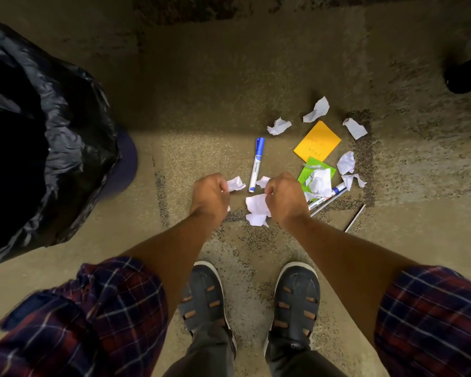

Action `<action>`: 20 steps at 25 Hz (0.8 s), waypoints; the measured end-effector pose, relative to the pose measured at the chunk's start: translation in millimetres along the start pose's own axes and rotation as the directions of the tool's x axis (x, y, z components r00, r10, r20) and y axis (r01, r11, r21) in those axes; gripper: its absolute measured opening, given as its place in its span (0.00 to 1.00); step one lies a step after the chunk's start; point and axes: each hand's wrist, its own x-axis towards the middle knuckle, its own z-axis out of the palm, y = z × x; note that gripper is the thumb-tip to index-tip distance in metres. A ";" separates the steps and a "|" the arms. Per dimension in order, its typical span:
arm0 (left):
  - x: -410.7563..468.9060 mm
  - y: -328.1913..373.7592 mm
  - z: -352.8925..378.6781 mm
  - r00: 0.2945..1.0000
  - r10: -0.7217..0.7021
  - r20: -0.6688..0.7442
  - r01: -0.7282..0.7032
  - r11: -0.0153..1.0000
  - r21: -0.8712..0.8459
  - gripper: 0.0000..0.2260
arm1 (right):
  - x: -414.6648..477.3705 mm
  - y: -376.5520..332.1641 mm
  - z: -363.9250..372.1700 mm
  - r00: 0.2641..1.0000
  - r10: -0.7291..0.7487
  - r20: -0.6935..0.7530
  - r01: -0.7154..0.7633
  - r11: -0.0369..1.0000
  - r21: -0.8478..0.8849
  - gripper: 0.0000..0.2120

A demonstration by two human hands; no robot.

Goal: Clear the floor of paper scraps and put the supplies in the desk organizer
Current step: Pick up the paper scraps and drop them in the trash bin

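My left hand (209, 192) is closed on a crumpled white paper scrap (235, 183) just above the carpet. My right hand (283, 195) is closed on another white scrap (263, 182), with a bigger crumpled piece (257, 210) lying under it. Between the hands a blue marker (256, 165) lies on the floor. Several more white scraps (316, 109) are scattered behind and to the right, around an orange sticky note (317, 141) and a green note (314, 172). Two more markers (328, 197) and a thin stick (354, 218) lie on the right.
A bin lined with a black bag (46, 137) stands open at the left. A dark chair base or wheel (465, 74) is at the far right. My two dark shoes (206, 297) stand on the carpet right below the hands.
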 end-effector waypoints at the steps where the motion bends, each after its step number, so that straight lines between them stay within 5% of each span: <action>1: -7.2 -3.6 -5.4 0.999 -0.029 -0.020 0.029 0.999 -0.043 0.14 | -5.5 -1.2 -3.1 0.999 0.040 -0.007 -0.040 0.999 0.030 0.09; 5: -46.7 -2.0 -35.4 0.975 -0.212 -0.060 0.189 0.946 -0.264 0.08 | -35.7 -12.5 -22.9 0.962 0.271 -0.018 -0.251 0.914 0.320 0.04; 9: -87.1 -1.5 -58.4 0.923 -0.383 0.030 0.336 0.767 -0.547 0.11 | -70.1 -39.9 -54.5 0.920 0.382 0.090 -0.350 0.697 0.626 0.08; 16: -151.3 24.3 -156.0 0.913 -0.400 -0.073 0.128 0.454 -0.882 0.06 | -128.4 -151.9 -120.5 0.957 0.208 0.205 -0.250 0.224 0.942 0.01; 20: -169.9 5.6 -233.6 0.838 -0.527 -0.145 -0.024 0.229 -0.973 0.05 | -147.2 -240.7 -141.5 0.971 0.065 0.229 -0.236 0.146 0.961 0.07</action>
